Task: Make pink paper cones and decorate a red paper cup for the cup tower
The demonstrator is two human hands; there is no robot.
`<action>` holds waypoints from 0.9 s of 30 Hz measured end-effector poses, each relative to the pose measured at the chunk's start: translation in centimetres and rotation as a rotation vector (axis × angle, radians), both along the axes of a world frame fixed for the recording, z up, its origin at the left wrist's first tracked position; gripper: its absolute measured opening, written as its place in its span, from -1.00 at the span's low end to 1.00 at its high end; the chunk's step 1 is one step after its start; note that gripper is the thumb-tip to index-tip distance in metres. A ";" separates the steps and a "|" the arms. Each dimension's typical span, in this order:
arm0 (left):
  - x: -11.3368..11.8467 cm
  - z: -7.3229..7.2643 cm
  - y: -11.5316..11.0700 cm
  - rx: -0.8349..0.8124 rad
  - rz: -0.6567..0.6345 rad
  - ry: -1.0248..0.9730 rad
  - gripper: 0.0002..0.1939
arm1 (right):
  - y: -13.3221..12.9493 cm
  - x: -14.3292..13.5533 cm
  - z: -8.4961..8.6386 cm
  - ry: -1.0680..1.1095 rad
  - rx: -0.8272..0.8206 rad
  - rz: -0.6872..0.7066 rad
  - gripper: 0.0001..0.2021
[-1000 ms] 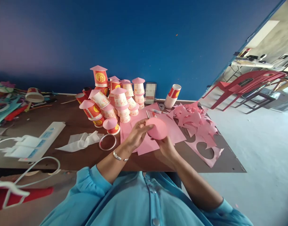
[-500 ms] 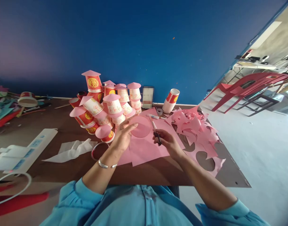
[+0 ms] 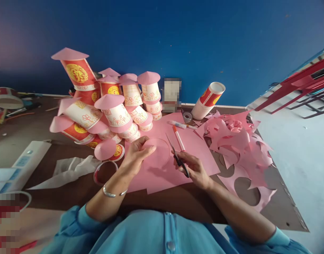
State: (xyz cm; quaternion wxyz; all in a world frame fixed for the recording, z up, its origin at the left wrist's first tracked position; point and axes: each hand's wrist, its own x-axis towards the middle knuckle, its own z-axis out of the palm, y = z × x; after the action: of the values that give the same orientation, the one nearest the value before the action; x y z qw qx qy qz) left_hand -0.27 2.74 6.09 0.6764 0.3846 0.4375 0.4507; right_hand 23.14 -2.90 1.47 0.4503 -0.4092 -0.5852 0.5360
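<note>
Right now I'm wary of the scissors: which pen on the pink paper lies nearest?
The white marker with the orange end, beside the scissors in the right hand; the others lie farther back, by the tape roll.

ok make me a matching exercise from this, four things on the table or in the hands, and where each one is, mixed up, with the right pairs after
Things
1. scissors
2. pink disc
3. white power strip
4. pink paper scraps

Places
A. heaped on the right side of the table
B. in the right hand
C. on the left side of the table
D. in the left hand

Pairs: 1-B, 2-D, 3-C, 4-A
</note>
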 end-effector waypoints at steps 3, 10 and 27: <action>-0.1 -0.3 -0.1 0.015 -0.048 0.092 -0.69 | -0.2 0.2 -0.1 -0.015 -0.018 0.040 -0.51; -0.5 -0.4 -0.1 0.116 -0.068 0.268 -0.73 | -0.4 0.7 0.0 0.037 -0.106 0.056 -0.53; -0.1 1.0 -0.1 0.151 -0.044 0.356 -0.75 | -0.6 0.5 0.1 -0.005 -0.102 0.078 -0.50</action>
State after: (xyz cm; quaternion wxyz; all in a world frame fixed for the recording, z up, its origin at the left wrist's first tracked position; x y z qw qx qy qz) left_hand -0.36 2.60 7.05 0.5673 0.5174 0.5065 0.3924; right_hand 23.61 -3.46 1.59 0.4061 -0.4096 -0.5740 0.5812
